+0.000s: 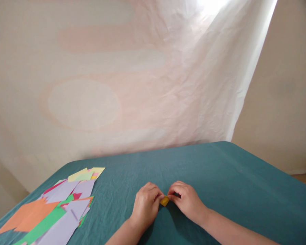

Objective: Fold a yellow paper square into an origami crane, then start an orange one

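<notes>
From the head view, a table covered in a teal cloth [219, 177] fills the lower half of the picture, its far edge running against a crumpled white sheet [142, 85] that hangs behind it as a backdrop.

Near the front edge, about midway along it, the two hands meet. The left hand [146, 204] lies knuckles-up on the cloth, its fingers curled in and its thumb and forefinger pinching the left side of a small yellow folded paper [164, 201]. The right hand [186, 200] comes in from the front right corner, forearm resting on the table, fingers likewise bent, their tips gripping the right side of the same paper. The paper sits between the two hands, touching both, low over the cloth; whether it rests on the cloth or is lifted just clear cannot be told.

Toward the left edge and the front left corner, well apart from the hands, lies a loose pile of coloured paper sheets [56, 211]: orange, green, lilac, pale yellow, with bits of red showing, overlapping one another flat on the cloth.
</notes>
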`<state>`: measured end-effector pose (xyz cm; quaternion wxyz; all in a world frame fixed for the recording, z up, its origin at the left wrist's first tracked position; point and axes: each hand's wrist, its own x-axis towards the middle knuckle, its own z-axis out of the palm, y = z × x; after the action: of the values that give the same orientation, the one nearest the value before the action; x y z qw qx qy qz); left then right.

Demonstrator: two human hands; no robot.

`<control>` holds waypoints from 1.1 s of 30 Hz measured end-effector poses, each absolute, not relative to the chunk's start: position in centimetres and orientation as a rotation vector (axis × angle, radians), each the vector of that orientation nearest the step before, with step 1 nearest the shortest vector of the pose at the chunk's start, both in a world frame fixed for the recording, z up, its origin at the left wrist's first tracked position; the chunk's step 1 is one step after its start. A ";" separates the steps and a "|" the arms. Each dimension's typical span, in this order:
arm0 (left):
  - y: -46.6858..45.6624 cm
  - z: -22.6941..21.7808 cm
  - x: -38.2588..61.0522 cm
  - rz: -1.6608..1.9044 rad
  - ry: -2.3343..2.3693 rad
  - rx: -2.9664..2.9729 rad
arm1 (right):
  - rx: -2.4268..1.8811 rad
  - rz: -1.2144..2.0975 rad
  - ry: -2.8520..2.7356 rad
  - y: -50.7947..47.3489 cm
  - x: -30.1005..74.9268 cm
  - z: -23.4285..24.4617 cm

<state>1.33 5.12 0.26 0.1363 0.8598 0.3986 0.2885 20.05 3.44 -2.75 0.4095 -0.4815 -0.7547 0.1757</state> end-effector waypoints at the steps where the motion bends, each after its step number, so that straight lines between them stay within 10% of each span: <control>1: 5.1 0.3 1.3 0.851 1.158 2.466 | -1.203 0.458 -1.887 3.4 20.1 -2.7; 13: 7.5 -1.8 0.7 0.914 1.109 1.624 | -1.198 0.625 -1.767 3.1 20.3 -2.1; 33: 6.5 -1.3 1.0 0.986 1.127 1.914 | -1.293 0.465 -1.754 3.5 20.1 -3.0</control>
<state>1.03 6.54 -1.35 0.3483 0.7382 0.4348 0.3803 20.14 3.49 -3.03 0.4411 -0.5209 -0.7064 0.1874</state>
